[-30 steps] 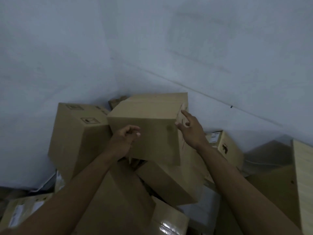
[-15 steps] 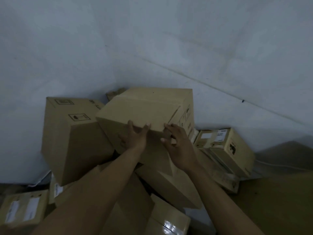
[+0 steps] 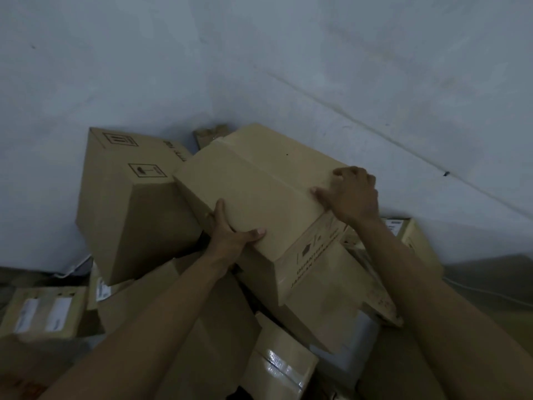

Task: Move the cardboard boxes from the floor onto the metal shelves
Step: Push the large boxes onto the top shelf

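Down at the floor heap against the wall [image 3: 259,67], leaving the labelled box [image 3: 43,311] and the tall box [image 3: 124,215] at left untouched, gripping the top box [image 3: 259,192] at its near corner with the left hand [image 3: 230,238], fingers and thumb curled round the edge. Clamping the right hand [image 3: 352,194] with bent fingers over that box's right top edge, holding it tilted on the pile, probably just starting the lift. Judging nearly all of the job left: skipping the small box [image 3: 418,243] at far right, seeing no metal shelves, nothing visibly shelved.
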